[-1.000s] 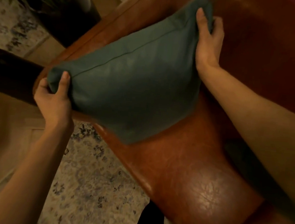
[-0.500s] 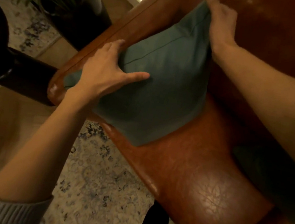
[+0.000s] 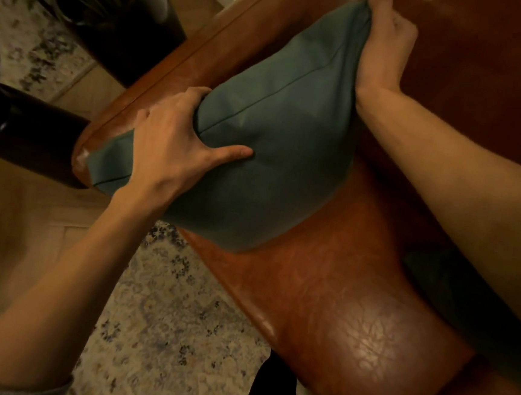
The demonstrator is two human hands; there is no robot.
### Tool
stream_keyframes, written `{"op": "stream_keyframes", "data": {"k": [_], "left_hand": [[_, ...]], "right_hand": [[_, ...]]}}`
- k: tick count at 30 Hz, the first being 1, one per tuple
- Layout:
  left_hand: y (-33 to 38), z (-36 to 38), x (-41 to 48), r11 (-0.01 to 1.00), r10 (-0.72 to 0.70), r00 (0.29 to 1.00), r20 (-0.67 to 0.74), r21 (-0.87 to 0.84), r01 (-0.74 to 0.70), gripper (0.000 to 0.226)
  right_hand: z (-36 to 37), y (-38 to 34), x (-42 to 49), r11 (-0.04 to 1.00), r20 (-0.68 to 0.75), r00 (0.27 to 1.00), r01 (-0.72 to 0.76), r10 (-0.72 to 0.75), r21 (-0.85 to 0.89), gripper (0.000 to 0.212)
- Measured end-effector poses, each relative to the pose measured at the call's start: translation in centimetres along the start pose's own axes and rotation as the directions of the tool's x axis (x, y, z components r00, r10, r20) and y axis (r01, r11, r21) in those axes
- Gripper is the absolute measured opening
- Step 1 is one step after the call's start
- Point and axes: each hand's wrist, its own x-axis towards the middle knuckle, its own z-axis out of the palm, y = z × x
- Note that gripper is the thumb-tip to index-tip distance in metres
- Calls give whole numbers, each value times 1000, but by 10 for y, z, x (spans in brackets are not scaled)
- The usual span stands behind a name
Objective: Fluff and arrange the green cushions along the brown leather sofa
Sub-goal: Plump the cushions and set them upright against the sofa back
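A: Both hands are on it. The left hand (image 3: 175,145) is clamped round the green cushion (image 3: 266,147) near its lower-left corner, thumb pressed into the front face, the other fingers wrapped over the seam and out of sight behind.

B: And the right hand (image 3: 384,50)?

A: Closed on the opposite top corner, fabric bunched in the pinch. Between the two grips the cushion is bulging, and it rests tilted on the sofa (image 3: 338,298), below the right hand and leaning toward the arm of the sofa (image 3: 169,72) just beyond the left.

B: So how far along are we?

A: I'd call it mid-fluff on this one. It's plumped but not squared up; the corner past the left hand is poking out over the arm's end.

B: Any others?

A: A dark green shape (image 3: 464,303) sits under the right forearm, likely a second cushion, though it's too shadowed to say whether it's been done. Arranging them along the seat looks undone as yet.
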Motion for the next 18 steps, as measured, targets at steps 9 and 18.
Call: {"op": "stream_keyframes", "data": {"k": [9, 18], "left_hand": [[8, 1, -9, 1000, 3, 1000, -21, 11, -3, 91], [-5, 4, -10, 998, -45, 999, 15, 53, 44, 93]], "right_hand": [[-9, -3, -7, 999, 7, 1000, 3, -4, 53, 44], [-10, -6, -18, 984, 135, 980, -132, 148, -119, 33]]}}
